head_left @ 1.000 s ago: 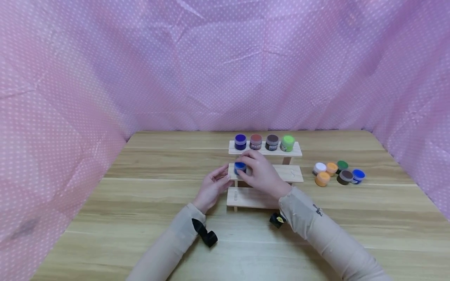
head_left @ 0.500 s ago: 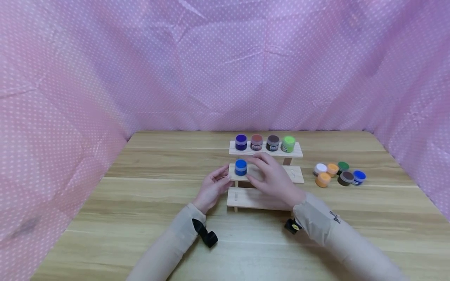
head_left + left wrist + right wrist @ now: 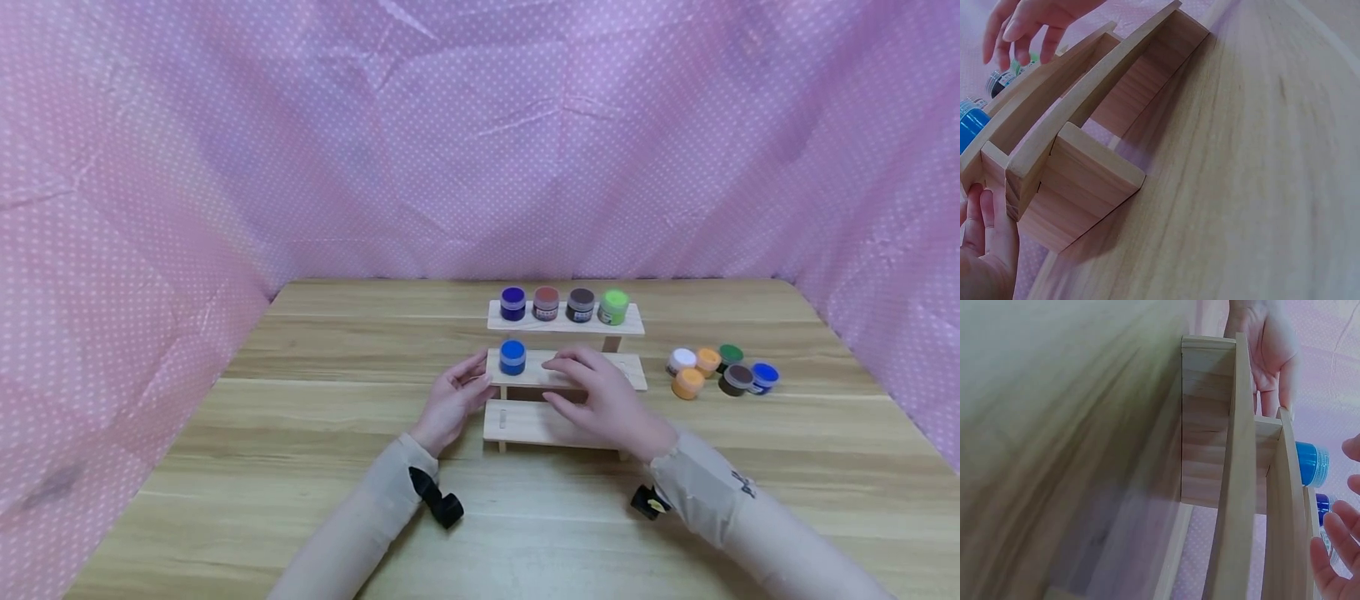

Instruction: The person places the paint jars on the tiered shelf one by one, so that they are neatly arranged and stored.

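A three-tier wooden shelf (image 3: 600, 371) stands mid-table. Its top tier carries a dark blue jar (image 3: 513, 303), a red-brown jar (image 3: 546, 303), a dark brown jar (image 3: 581, 304) and a green jar (image 3: 613, 307). A blue jar (image 3: 512, 357) stands alone at the left of the middle tier. My left hand (image 3: 468, 379) rests with straight fingers against the shelf's left end (image 3: 1085, 181). My right hand (image 3: 577, 383) hovers over the middle and bottom tiers, fingers relaxed and spread, holding nothing. The right wrist view shows the blue jar (image 3: 1310, 464) apart from my right fingers (image 3: 1335, 550).
Several loose jars sit on the table to the right of the shelf: white (image 3: 682, 360), two orange (image 3: 687, 382), green (image 3: 730, 353), brown (image 3: 737, 378) and blue (image 3: 764, 376). Pink dotted cloth (image 3: 150, 250) walls the wooden table (image 3: 300, 467) on three sides.
My right hand let go of the blue jar on the middle tier and drew away to the right and toward me. The left hand stayed at the shelf's end.
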`<action>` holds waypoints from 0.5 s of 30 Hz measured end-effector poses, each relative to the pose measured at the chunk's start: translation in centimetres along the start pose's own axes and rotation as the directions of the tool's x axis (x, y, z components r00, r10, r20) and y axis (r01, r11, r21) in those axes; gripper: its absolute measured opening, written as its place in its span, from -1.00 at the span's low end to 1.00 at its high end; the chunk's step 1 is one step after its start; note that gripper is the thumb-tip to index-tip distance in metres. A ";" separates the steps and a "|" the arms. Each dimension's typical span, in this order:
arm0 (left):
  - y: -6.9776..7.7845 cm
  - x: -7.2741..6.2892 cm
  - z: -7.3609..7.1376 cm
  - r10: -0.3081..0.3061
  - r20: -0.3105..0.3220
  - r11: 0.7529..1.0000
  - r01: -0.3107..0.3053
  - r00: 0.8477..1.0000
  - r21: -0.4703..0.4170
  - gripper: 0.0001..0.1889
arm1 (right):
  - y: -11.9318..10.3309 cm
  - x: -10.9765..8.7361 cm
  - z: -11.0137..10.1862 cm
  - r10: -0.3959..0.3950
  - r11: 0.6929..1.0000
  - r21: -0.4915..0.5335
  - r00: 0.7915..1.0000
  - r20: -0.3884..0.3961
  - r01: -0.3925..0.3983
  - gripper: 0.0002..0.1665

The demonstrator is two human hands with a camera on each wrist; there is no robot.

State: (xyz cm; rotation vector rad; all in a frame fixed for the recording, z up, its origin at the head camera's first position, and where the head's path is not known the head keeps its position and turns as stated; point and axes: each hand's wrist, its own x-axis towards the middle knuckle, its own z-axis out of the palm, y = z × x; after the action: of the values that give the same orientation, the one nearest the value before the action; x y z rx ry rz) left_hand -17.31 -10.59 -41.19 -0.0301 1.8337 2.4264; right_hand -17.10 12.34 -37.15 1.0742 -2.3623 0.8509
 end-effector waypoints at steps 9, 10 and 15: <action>-0.1 0.2 -0.1 0.010 0.005 1.000 -0.010 1.000 0.000 -0.51 | 0.8 -1.2 -0.6 -0.053 0.998 -0.026 0.998 -0.019 0.052 -0.59; -0.2 0.2 -0.1 0.009 0.005 1.000 -0.009 1.000 0.000 -0.51 | 0.9 -1.3 -0.7 -0.059 0.998 -0.029 0.998 -0.021 0.059 -0.59; -0.2 0.2 -0.2 0.000 -0.004 1.000 0.000 1.000 -0.014 -0.50 | 1.7 -2.2 -1.3 -0.071 0.997 -0.046 0.997 -0.036 0.070 -0.56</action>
State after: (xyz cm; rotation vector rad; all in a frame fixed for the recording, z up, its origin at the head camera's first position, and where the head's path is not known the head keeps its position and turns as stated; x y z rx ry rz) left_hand -17.50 -10.68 -41.48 -0.0364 1.8190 2.4411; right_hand -16.86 15.27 -38.07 1.1070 -2.2873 0.7827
